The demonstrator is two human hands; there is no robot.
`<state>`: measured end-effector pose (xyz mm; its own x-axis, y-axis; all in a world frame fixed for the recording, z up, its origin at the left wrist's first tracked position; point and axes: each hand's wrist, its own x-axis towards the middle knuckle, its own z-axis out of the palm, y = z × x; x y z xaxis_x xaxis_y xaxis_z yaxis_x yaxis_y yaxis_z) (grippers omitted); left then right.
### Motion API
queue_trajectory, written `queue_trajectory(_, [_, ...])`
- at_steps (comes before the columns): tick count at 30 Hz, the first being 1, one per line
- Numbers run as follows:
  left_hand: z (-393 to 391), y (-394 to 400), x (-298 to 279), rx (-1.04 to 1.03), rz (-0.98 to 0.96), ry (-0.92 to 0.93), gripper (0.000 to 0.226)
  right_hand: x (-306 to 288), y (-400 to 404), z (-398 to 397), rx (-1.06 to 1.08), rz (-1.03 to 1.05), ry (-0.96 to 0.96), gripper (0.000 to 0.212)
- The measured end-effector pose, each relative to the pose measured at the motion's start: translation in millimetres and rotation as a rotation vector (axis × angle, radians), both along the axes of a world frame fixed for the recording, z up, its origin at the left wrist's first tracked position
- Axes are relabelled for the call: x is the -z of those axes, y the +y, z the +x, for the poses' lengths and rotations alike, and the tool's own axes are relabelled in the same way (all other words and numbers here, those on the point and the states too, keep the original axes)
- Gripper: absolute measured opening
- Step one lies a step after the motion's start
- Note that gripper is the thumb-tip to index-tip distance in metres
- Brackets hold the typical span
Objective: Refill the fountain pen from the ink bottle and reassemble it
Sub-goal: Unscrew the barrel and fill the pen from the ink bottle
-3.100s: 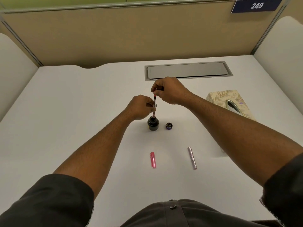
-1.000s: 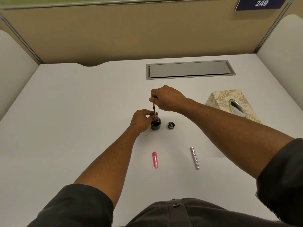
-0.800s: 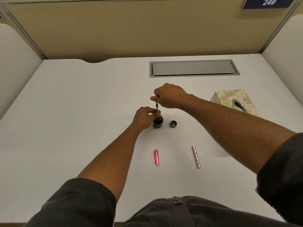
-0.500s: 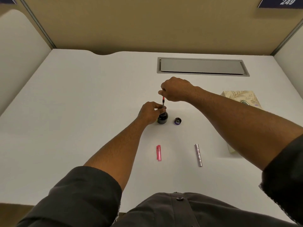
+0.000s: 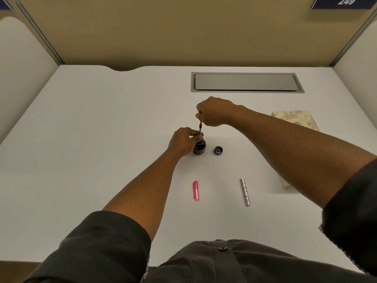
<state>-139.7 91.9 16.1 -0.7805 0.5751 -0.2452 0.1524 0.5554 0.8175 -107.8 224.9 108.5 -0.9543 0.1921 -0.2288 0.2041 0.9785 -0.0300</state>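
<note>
A small dark ink bottle (image 5: 199, 148) stands open in the middle of the white desk. The pen's inner part, a thin converter with a red top (image 5: 200, 128), stands upright with its lower end in the bottle mouth. My left hand (image 5: 182, 140) pinches the lower part of it just above the bottle. My right hand (image 5: 213, 114) pinches its red top end from above. The bottle's cap (image 5: 218, 150) lies just right of the bottle. A pink pen cap (image 5: 195, 190) and a silver pen barrel (image 5: 244, 191) lie nearer to me.
A patterned tissue box (image 5: 294, 119) sits at the right, partly behind my right forearm. A grey cable hatch (image 5: 246, 82) is set into the desk at the back. Partition walls close in the back and both sides.
Both hands and the pen part have come down, so its lower end now sits in the bottle mouth. My head has tilted, shifting the scene in view.
</note>
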Motion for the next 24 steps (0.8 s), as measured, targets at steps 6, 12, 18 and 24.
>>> queue_trajectory(6, [0.7,0.0,0.3,-0.002,-0.013,0.007,0.020,7.0,-0.6,-1.4,-0.028,0.078,0.028,0.037])
queue_trajectory(12, [1.2,0.3,-1.0,0.003,-0.013,0.007,0.023,6.7,-1.6,-1.2,0.018,0.094,0.061,0.046])
queue_trajectory(18, [1.3,0.1,-1.3,-0.007,-0.009,-0.010,0.022,-1.3,-0.6,2.4,-0.036,-0.012,0.011,0.029])
queue_trajectory(24, [0.5,-0.1,-0.2,-0.009,-0.010,-0.007,0.021,-5.6,-1.6,5.3,-0.084,0.012,-0.033,0.015])
